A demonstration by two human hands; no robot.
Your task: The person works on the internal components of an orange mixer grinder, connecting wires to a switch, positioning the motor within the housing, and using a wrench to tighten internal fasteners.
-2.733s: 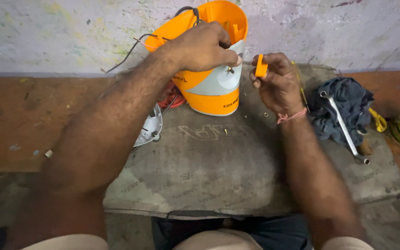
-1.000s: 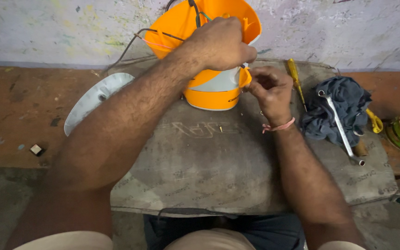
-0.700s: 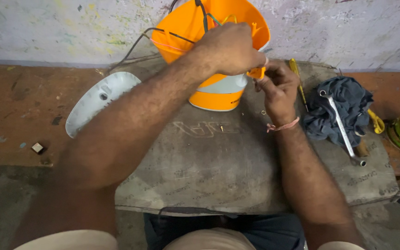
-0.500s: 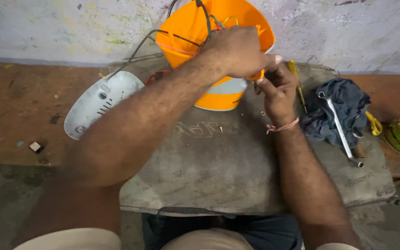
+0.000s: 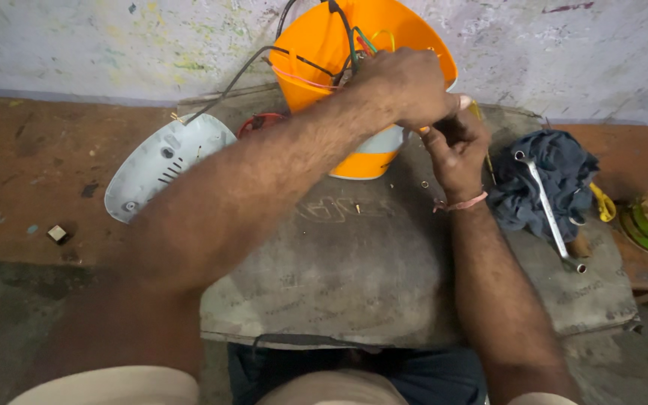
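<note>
Both hands at glossy orange plastic shell (image 5: 354, 45): left hand (image 5: 406, 82) gripping rim, right hand (image 5: 455, 146) grip hidden.

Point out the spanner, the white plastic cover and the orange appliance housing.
spanner (image 5: 547, 211), head view, middle of its shaft.
white plastic cover (image 5: 160, 163), head view, its vented face.
orange appliance housing (image 5: 315, 54), head view, bare inner wall.

wall (image 5: 114, 37): stained whitewash | bench (image 5: 31, 165): worn brown | floor (image 5: 9, 300): dark

A rough repair workshop: stained wall (image 5: 76, 45), worn wooden bench (image 5: 31, 165), spanner (image 5: 549, 214) on oily rag (image 5: 556, 161) at right
</note>
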